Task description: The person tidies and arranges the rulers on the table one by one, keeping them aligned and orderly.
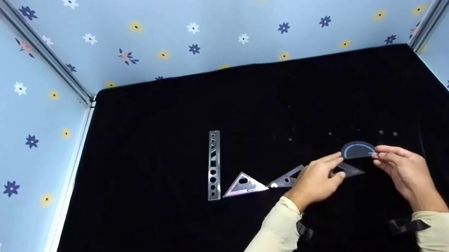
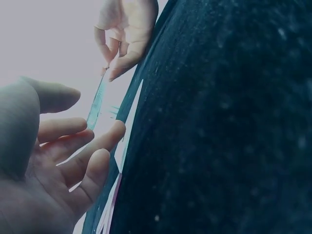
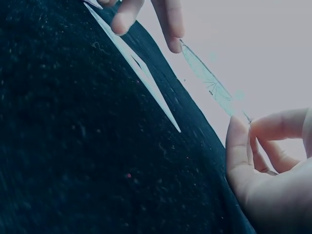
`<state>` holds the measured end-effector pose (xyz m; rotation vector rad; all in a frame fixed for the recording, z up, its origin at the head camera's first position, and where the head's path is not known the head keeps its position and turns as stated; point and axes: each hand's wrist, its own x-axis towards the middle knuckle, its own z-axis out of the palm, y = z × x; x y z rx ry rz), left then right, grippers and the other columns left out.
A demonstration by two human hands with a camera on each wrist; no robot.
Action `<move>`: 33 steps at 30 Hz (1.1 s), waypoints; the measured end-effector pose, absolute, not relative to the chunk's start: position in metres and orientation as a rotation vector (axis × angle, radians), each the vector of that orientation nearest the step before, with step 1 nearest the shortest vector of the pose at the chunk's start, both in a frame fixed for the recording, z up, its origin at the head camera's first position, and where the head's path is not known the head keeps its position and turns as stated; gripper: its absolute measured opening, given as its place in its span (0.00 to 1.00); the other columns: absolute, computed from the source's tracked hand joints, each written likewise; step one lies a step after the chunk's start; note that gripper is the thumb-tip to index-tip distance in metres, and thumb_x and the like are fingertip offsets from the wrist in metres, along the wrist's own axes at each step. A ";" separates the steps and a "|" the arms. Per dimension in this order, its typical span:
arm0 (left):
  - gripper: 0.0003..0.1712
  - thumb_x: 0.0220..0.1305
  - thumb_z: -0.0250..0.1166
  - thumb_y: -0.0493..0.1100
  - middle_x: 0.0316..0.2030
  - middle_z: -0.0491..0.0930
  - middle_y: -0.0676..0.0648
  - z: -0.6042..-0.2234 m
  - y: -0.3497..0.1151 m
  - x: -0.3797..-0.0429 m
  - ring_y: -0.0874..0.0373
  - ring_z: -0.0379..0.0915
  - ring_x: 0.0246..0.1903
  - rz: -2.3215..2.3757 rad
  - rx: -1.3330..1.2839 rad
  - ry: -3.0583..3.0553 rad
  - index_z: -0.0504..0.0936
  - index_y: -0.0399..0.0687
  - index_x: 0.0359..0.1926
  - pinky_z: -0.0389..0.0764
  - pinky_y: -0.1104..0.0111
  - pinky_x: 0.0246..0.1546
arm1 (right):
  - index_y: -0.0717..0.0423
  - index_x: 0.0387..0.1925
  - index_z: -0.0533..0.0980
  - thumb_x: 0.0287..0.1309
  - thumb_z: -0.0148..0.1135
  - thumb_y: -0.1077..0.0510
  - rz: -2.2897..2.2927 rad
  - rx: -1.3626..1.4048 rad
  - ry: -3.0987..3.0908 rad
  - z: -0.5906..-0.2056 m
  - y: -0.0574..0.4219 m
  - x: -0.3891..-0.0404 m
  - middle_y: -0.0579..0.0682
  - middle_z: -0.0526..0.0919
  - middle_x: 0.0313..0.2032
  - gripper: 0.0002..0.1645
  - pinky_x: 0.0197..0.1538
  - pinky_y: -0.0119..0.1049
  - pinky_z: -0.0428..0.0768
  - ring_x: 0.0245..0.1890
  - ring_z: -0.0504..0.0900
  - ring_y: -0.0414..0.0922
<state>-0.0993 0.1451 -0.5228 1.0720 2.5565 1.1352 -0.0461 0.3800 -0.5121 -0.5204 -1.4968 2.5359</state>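
My right hand (image 1: 410, 172) pinches the right corner of a clear half-round protractor (image 1: 358, 150) between thumb and fingers, holding it raised over the black cloth. At the protractor's left corner, the extended fingertips of my left hand (image 1: 318, 179) touch it, and the left thumb stands apart in the left wrist view. Below lies a long clear set square (image 1: 353, 170), partly covered by the left hand. Its left tip meets a smaller set square (image 1: 235, 189). Left of that lies a clear stencil ruler (image 1: 217, 163) with cut-out shapes, pointing away from me.
A black cloth (image 1: 156, 155) covers the table. Blue flowered panels (image 1: 224, 16) stand at the back and both sides, with metal posts (image 1: 42, 47) at the far corners. Small bits (image 1: 381, 132) lie on the cloth beyond the right hand.
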 end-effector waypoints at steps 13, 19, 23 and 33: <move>0.25 0.71 0.60 0.52 0.68 0.69 0.61 -0.517 0.158 -0.095 0.67 0.66 0.64 0.992 1.115 2.536 0.78 0.54 0.66 0.66 0.75 0.63 | 0.68 0.33 0.84 0.58 0.60 0.79 2.260 -0.650 -1.670 -0.521 0.383 -0.044 0.52 0.87 0.32 0.10 0.40 0.33 0.84 0.31 0.87 0.43; 0.25 0.72 0.59 0.54 0.68 0.69 0.60 -0.517 0.163 -0.091 0.63 0.67 0.64 0.948 1.105 2.528 0.76 0.57 0.67 0.68 0.71 0.62 | 0.68 0.33 0.83 0.57 0.60 0.80 2.144 -0.717 -1.715 -0.523 0.385 -0.045 0.51 0.87 0.31 0.10 0.36 0.32 0.84 0.30 0.87 0.42; 0.23 0.72 0.59 0.54 0.68 0.70 0.58 -0.518 0.169 -0.088 0.64 0.68 0.64 0.946 1.113 2.511 0.79 0.59 0.64 0.69 0.72 0.62 | 0.69 0.32 0.83 0.57 0.60 0.79 2.015 -0.749 -1.788 -0.524 0.386 -0.044 0.48 0.87 0.29 0.09 0.31 0.30 0.84 0.27 0.86 0.40; 0.17 0.66 0.61 0.45 0.67 0.71 0.57 -0.517 0.182 -0.082 0.67 0.68 0.63 0.914 1.105 2.534 0.87 0.65 0.52 0.73 0.71 0.59 | 0.71 0.36 0.82 0.57 0.61 0.77 1.702 -0.811 -2.003 -0.528 0.391 -0.045 0.41 0.86 0.26 0.07 0.25 0.27 0.80 0.23 0.83 0.35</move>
